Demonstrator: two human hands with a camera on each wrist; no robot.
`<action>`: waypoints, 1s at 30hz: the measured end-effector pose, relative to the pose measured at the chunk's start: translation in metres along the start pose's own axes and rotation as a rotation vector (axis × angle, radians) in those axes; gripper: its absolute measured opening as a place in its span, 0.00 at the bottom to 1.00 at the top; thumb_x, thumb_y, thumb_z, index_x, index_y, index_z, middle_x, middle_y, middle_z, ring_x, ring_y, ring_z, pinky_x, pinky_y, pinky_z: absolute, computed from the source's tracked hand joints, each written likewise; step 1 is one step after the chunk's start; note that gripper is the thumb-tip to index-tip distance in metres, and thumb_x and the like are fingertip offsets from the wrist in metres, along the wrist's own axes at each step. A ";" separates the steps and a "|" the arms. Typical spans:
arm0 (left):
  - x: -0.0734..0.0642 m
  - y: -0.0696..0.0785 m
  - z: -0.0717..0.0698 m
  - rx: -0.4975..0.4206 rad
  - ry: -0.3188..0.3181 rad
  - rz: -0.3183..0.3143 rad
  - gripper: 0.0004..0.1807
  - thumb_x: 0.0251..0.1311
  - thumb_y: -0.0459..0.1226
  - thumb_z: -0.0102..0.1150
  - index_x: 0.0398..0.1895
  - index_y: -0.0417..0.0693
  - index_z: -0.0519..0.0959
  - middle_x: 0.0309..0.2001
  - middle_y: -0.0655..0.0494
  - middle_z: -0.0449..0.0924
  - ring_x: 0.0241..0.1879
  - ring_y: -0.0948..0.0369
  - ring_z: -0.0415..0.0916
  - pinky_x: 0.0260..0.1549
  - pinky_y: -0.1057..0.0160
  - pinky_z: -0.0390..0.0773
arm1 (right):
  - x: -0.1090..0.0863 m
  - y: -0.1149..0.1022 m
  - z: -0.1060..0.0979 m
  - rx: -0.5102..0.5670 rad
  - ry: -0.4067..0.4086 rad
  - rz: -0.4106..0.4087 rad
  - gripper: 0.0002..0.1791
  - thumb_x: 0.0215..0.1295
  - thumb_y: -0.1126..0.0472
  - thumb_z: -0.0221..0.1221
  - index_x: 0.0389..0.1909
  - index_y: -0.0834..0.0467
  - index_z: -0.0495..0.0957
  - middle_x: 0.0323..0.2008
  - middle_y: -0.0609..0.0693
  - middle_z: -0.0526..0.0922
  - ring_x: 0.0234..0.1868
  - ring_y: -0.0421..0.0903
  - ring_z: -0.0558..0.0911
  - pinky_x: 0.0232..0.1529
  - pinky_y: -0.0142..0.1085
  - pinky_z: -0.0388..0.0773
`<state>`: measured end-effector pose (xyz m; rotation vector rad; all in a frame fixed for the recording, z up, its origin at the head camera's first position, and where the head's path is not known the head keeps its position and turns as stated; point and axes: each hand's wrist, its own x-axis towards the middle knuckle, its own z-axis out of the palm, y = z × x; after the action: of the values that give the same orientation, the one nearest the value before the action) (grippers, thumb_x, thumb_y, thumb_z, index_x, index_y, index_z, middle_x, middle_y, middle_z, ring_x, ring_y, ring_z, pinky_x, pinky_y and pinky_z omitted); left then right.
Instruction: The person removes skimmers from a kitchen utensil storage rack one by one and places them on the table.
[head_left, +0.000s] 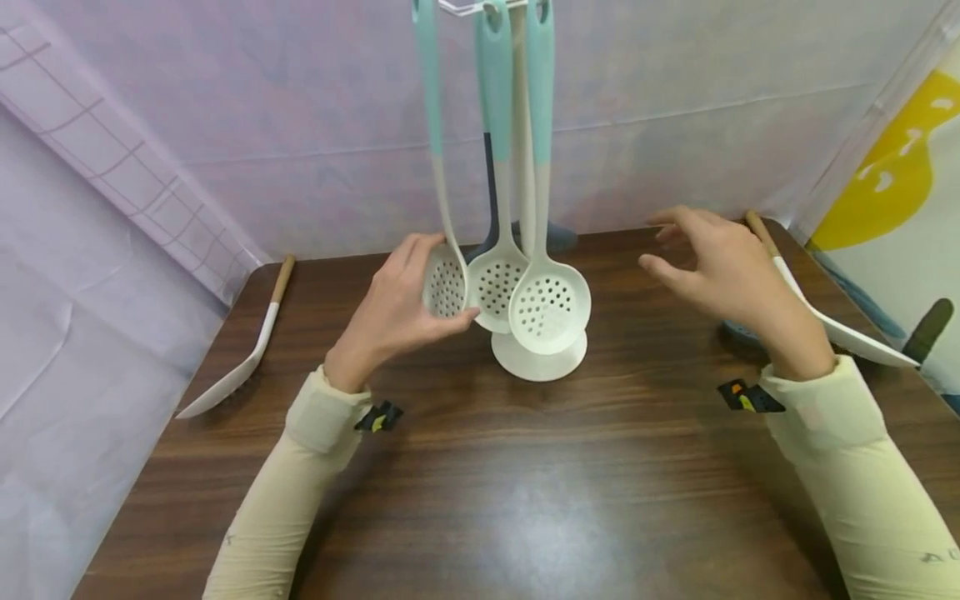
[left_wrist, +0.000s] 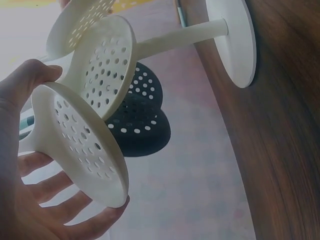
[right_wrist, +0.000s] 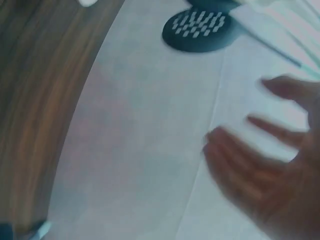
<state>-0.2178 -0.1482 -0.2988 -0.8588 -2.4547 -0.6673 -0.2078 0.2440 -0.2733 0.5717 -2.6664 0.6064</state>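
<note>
White skimmer (head_left: 446, 283) with a turquoise handle is gripped by the left hand (head_left: 397, 300), the thumb on one side of its perforated head and the fingers around the other. It leans at the left of the utensil stand (head_left: 536, 365), above the desk (head_left: 480, 450); its handle rises beside the stand's hook, though whether it hangs from that hook cannot be told. The right hand (head_left: 716, 267) holds nothing, its fingers loosely bent and its thumb apart, raised over the right side of the desk. Next to the gripped piece hang a middle skimmer (head_left: 495, 287) and a right skimmer (head_left: 551, 304), which partly overlaps it. Behind them show two dark perforated utensils (left_wrist: 145, 142). Farther out, a left turner (head_left: 257, 354) with a wooden handle lies along the desk's left edge, and a right turner (head_left: 858, 340) lies near the right forearm. A pale sheet (head_left: 300, 167) hangs behind the desk.
</note>
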 end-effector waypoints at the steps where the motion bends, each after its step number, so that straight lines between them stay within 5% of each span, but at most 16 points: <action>1: 0.000 -0.001 -0.001 0.001 0.002 -0.005 0.50 0.46 0.54 0.78 0.69 0.38 0.68 0.61 0.41 0.74 0.58 0.47 0.76 0.59 0.46 0.80 | 0.000 -0.005 0.002 0.031 0.029 -0.067 0.28 0.71 0.52 0.64 0.69 0.55 0.73 0.56 0.60 0.84 0.51 0.59 0.84 0.56 0.58 0.76; 4: -0.002 -0.003 -0.006 -0.003 0.005 -0.031 0.50 0.46 0.54 0.78 0.69 0.39 0.67 0.62 0.41 0.74 0.58 0.47 0.76 0.59 0.46 0.80 | 0.000 -0.021 0.008 0.116 0.089 -0.231 0.35 0.67 0.59 0.68 0.74 0.51 0.70 0.59 0.58 0.80 0.54 0.54 0.82 0.49 0.50 0.80; 9: -0.011 -0.011 -0.016 -0.006 0.007 -0.092 0.50 0.46 0.55 0.79 0.69 0.42 0.67 0.62 0.43 0.72 0.54 0.48 0.77 0.52 0.46 0.83 | -0.001 -0.044 0.020 0.097 0.137 -0.414 0.39 0.61 0.60 0.73 0.74 0.49 0.71 0.59 0.59 0.77 0.49 0.52 0.80 0.46 0.46 0.77; 18: -0.039 -0.044 -0.041 0.081 -0.137 -0.295 0.49 0.49 0.58 0.77 0.68 0.41 0.68 0.56 0.43 0.74 0.45 0.47 0.77 0.41 0.45 0.82 | -0.001 -0.067 0.041 -0.023 0.148 -0.475 0.43 0.56 0.41 0.74 0.73 0.45 0.71 0.64 0.68 0.71 0.62 0.63 0.75 0.51 0.57 0.77; 21: -0.046 -0.055 -0.056 0.120 -0.208 -0.366 0.49 0.50 0.59 0.76 0.67 0.38 0.69 0.57 0.40 0.75 0.51 0.43 0.77 0.64 0.40 0.71 | -0.002 -0.071 0.046 -0.056 0.153 -0.466 0.47 0.53 0.38 0.74 0.74 0.44 0.69 0.65 0.68 0.71 0.61 0.64 0.75 0.54 0.59 0.75; 24: -0.049 -0.065 -0.072 0.153 -0.291 -0.435 0.50 0.51 0.62 0.75 0.65 0.35 0.69 0.61 0.35 0.75 0.60 0.37 0.74 0.70 0.35 0.63 | -0.003 -0.076 0.050 -0.075 0.162 -0.465 0.49 0.51 0.36 0.75 0.75 0.43 0.68 0.65 0.68 0.70 0.61 0.65 0.75 0.55 0.60 0.75; 27: -0.053 -0.075 -0.083 0.181 -0.385 -0.501 0.49 0.52 0.64 0.72 0.60 0.33 0.70 0.58 0.32 0.75 0.50 0.37 0.76 0.49 0.38 0.78 | -0.003 -0.080 0.054 -0.085 0.157 -0.465 0.51 0.50 0.35 0.75 0.75 0.42 0.68 0.65 0.69 0.70 0.63 0.66 0.74 0.57 0.60 0.74; 30: -0.061 -0.085 -0.088 0.210 -0.477 -0.557 0.46 0.54 0.66 0.70 0.54 0.33 0.72 0.45 0.37 0.77 0.34 0.45 0.75 0.28 0.51 0.74 | -0.004 -0.082 0.057 -0.093 0.138 -0.455 0.51 0.49 0.34 0.75 0.75 0.42 0.68 0.65 0.68 0.70 0.64 0.66 0.73 0.59 0.60 0.73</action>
<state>-0.2096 -0.2843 -0.2882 -0.2571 -3.1691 -0.3929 -0.1808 0.1503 -0.2955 1.0277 -2.3085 0.3709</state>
